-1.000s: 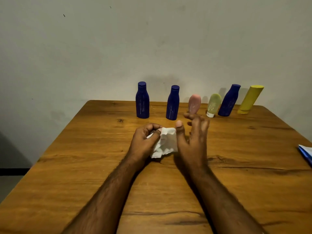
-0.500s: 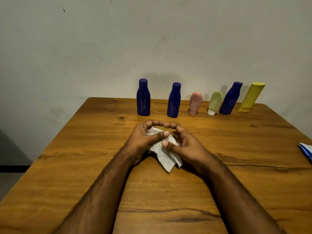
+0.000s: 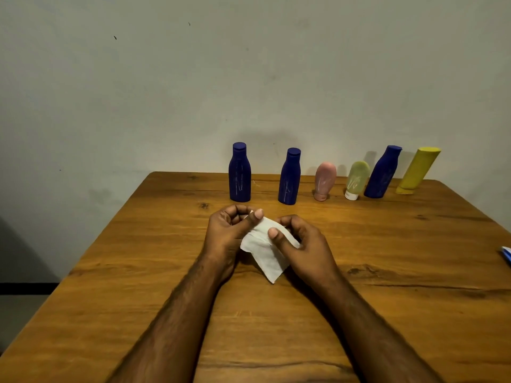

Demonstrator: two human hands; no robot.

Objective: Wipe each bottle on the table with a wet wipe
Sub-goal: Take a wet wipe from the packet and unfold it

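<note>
Both hands meet over the middle of the wooden desk (image 3: 138, 272), sharing a white wet wipe (image 3: 265, 250) between them. The left hand (image 3: 229, 233) curls its fingers inward and its thumb presses the wipe's upper edge, so its grip is closed on the wipe. The right hand (image 3: 307, 244) does the same from the 3 o'clock side, thumb laid across the sheet with the fingers curled behind it. The wipe hangs partly unfolded, its lower corner pointing toward 6 o'clock and reaching down to the desk; whether it touches the surface cannot be told. Along the far edge of the desk, at 12 to 2 o'clock from the hands, six bottles stand in a row near the pale wall (image 3: 249, 78). From the left these are a dark blue bottle (image 3: 239, 175), a second blue bottle (image 3: 289, 178), a pink bottle (image 3: 325, 180) standing on its cap, a pale green bottle (image 3: 356, 179) on a white cap, a third blue bottle (image 3: 383, 172) and a yellow bottle (image 3: 417, 170). All stand apart from one another and from the hands. At the desk's 3 o'clock edge, a blue and white object (image 3: 507, 255) is cut off by the frame.
</note>
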